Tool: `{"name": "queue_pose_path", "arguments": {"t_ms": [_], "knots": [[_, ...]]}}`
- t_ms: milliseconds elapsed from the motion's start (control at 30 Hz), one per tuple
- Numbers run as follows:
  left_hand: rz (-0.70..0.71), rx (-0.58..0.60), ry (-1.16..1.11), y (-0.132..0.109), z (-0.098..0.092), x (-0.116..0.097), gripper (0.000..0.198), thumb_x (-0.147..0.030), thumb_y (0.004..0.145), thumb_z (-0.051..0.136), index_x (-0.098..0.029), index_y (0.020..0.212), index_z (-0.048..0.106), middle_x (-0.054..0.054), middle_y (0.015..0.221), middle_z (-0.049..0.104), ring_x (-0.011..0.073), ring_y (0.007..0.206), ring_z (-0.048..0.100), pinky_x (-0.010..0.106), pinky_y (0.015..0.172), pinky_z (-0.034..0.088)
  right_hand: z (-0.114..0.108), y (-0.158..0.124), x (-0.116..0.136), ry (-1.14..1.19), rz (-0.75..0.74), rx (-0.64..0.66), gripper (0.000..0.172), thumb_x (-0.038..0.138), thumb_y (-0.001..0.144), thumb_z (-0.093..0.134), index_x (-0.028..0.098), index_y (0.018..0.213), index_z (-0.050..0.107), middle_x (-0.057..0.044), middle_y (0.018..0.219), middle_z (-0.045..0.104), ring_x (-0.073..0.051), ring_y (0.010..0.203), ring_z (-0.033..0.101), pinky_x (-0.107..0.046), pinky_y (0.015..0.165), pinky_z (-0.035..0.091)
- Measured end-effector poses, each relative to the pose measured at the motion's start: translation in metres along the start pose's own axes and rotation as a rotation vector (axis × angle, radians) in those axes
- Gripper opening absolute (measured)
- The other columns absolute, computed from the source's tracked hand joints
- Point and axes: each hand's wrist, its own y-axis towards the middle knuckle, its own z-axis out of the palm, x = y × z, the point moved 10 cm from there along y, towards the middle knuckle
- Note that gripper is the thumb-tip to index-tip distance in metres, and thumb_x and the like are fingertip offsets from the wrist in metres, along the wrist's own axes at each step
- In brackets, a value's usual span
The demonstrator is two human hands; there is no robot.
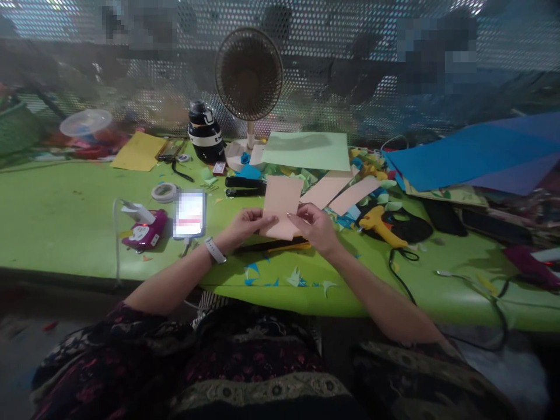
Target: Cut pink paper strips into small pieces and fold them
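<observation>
A piece of peach paper (282, 195) is held up over the green table between my two hands. My left hand (251, 226) pinches its lower left edge, the thumb lying on the front. At the lower right edge, my right hand (315, 226) grips the same paper with thumb and bent fingers. The paper's lower end seems folded or doubled; I cannot make out which. Just behind it lie peach paper strips (354, 195) and a black stapler (245, 186). Below the hands are a dark, slim tool with a yellow part (289, 246) and small blue paper scraps (251, 268).
A yellow glue gun (382, 227) with a black cord lies on the right, near blue sheets (472, 154). Left are a lit phone (189, 214), a tape roll (165, 192) and a purple power strip (146, 232). A fan (249, 73) and black bottle (206, 133) stand behind.
</observation>
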Motion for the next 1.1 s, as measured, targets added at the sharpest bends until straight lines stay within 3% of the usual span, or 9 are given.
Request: {"name": "queue_pose_path", "arguments": {"t_ms": [400,667,933,1100], "knots": [[0.05,-0.026,0.085,-0.002,0.0,-0.005,0.04,-0.051,0.073,0.08,-0.015,0.088,0.077,0.006,0.083,0.074,0.0105,0.068,0.059,0.024,0.061,0.044,0.005,-0.003,0.002,0.004,0.052,0.032,0.04,0.057,0.072,0.075,0.022,0.072,0.056,0.0,0.073,0.058,-0.015,0.067,0.052,-0.029,0.059,0.044],[0.097,-0.098,0.097,-0.002,-0.006,-0.012,0.044,-0.056,0.07,0.08,-0.014,0.084,0.077,0.004,0.075,0.07,0.0084,0.061,0.051,0.022,0.056,0.038,0.012,-0.005,0.006,-0.002,0.057,0.095,0.046,0.065,0.075,0.07,0.021,0.072,0.059,0.001,0.067,0.054,-0.013,0.061,0.044,-0.029,0.056,0.037],[0.096,-0.079,0.088,-0.001,-0.007,-0.009,0.041,-0.054,0.075,0.077,-0.014,0.083,0.076,0.004,0.076,0.07,0.0082,0.063,0.056,0.022,0.057,0.043,0.01,-0.003,0.002,-0.049,0.032,0.074,0.047,0.066,0.075,0.069,0.021,0.07,0.059,0.001,0.064,0.051,-0.013,0.058,0.041,-0.029,0.054,0.032],[0.037,0.059,0.021,-0.005,0.007,-0.007,0.046,-0.042,0.067,0.086,-0.014,0.101,0.074,0.008,0.097,0.075,0.013,0.075,0.067,0.025,0.067,0.054,0.006,-0.002,0.003,-0.081,-0.001,0.055,0.047,0.066,0.077,0.067,0.022,0.068,0.056,0.002,0.063,0.047,-0.013,0.058,0.038,-0.029,0.054,0.032]]}}
